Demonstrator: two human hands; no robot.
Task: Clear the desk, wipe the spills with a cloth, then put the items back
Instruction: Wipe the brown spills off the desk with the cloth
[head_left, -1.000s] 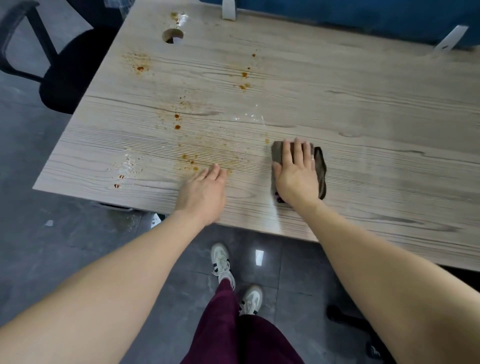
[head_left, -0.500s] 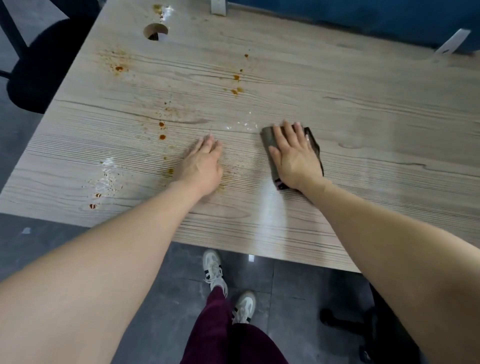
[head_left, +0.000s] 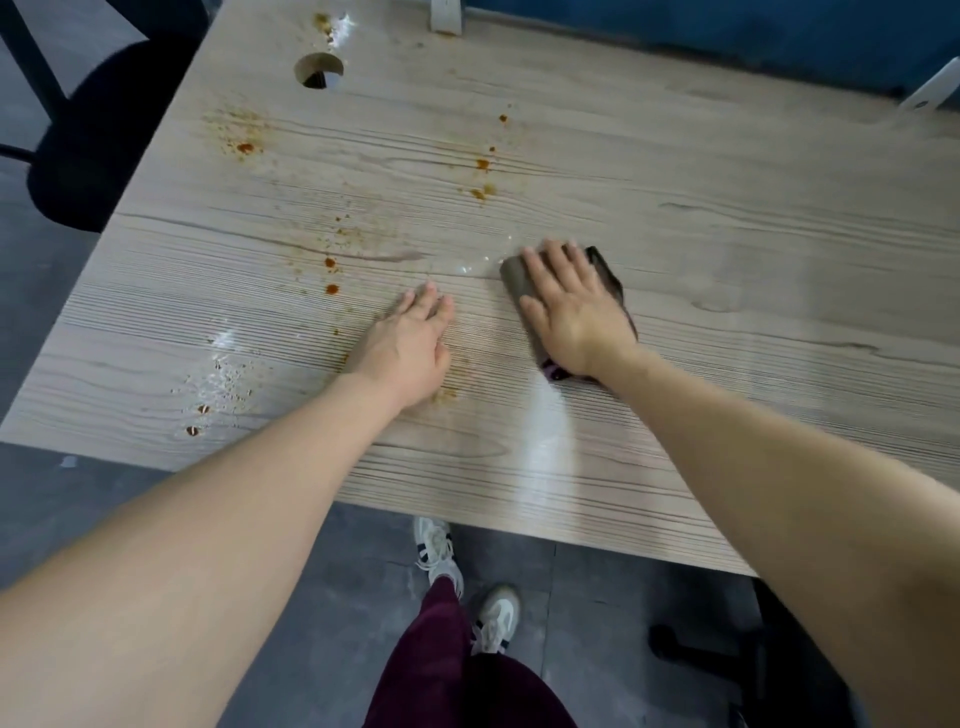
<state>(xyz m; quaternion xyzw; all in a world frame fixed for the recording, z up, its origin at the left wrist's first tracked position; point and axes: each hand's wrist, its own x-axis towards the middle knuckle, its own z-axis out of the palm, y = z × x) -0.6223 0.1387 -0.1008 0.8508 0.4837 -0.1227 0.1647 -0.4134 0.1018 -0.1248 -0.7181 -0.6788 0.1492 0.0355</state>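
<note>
A light wood-grain desk carries orange-brown spill spots across its left and middle, plus wet shiny patches near the left front edge. My right hand lies flat, palm down, pressing a folded dark brown cloth onto the desk's middle. A damp streak runs from the cloth toward the front edge. My left hand rests flat on the desk just left of the cloth, fingers together, holding nothing.
A round cable hole is cut in the desk's far left corner. A black chair stands left of the desk. A blue partition runs along the far edge. A chair base sits on the floor at right.
My right hand has slid the cloth away from the front edge toward the desk's middle. My left hand has moved forward alongside it.
</note>
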